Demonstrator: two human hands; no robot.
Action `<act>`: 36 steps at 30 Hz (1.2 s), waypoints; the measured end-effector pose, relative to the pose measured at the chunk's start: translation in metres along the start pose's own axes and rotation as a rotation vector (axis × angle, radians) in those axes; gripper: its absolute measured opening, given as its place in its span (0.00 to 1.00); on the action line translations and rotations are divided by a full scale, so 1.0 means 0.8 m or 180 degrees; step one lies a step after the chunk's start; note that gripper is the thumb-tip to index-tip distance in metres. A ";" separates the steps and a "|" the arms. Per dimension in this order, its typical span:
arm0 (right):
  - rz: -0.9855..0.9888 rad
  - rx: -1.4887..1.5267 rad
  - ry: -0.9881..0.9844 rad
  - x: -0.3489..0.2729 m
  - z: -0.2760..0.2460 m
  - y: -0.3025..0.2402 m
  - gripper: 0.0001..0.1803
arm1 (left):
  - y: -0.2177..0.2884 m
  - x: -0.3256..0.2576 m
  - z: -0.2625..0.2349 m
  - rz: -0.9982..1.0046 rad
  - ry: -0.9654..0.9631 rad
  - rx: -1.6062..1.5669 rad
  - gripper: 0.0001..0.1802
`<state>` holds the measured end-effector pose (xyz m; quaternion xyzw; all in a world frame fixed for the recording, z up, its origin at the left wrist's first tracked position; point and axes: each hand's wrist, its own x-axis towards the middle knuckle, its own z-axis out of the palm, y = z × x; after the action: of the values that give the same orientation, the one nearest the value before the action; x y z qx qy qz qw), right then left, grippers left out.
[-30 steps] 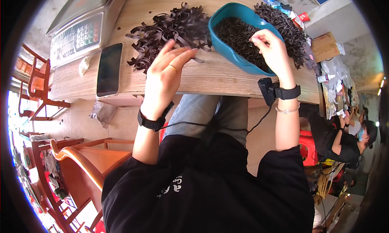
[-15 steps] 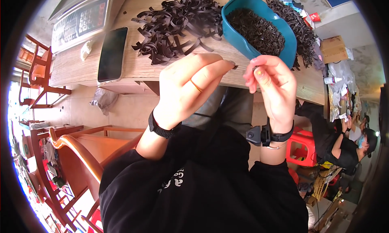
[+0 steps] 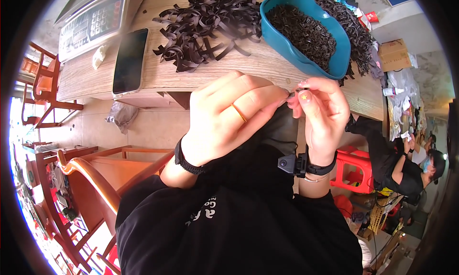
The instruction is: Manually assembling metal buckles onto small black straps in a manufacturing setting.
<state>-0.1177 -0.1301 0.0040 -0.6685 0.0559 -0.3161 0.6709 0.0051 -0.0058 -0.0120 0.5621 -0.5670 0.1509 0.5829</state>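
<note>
My left hand [image 3: 234, 115], with a gold ring on one finger, is closed in a pinch, its fingertips at the inner side of my right hand [image 3: 325, 113]. My right thumb and forefinger are pinched on a small dark piece, and another dark bit shows at the left fingertips; both are too small to make out. Both hands are over the table's near edge. Beyond them stands a teal plastic bin [image 3: 282, 55] holding many small dark pieces [image 3: 308, 36]. To its left lies a loose heap of dark flat strips [image 3: 205, 24].
A phone [image 3: 130, 62] and a scale with a keypad [image 3: 93, 26] are on the table [image 3: 258, 67] at left, with a crumpled tissue [image 3: 98, 56]. Another dark heap [image 3: 351, 29] lies right of the bin. A wooden chair [image 3: 91, 177] and a red stool [image 3: 354, 170] flank me; a person [image 3: 406, 174] sits at right.
My left hand has moved right and slightly down, and my right hand a little down. The fingertips, apart before, now meet at the small dark piece.
</note>
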 end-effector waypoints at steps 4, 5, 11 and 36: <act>-0.0276 -0.0125 0.0055 -0.003 0.008 0.001 0.09 | 0.000 0.000 -0.001 -0.0003 -0.0001 0.0036 0.13; -0.0335 -0.0116 0.0007 -0.004 0.007 0.003 0.09 | 0.000 0.000 -0.002 -0.0006 -0.0012 0.0033 0.13; -0.0311 -0.0512 -0.0112 -0.006 0.006 0.004 0.11 | 0.000 -0.001 0.002 -0.0095 0.0107 0.0356 0.14; 0.0390 0.0029 0.0294 -0.024 0.010 0.003 0.15 | -0.007 -0.007 0.010 0.0359 0.0007 -0.0084 0.13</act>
<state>-0.1282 -0.1143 -0.0037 -0.6455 0.1262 -0.3052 0.6887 0.0042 -0.0117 -0.0213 0.5213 -0.5991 0.1768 0.5815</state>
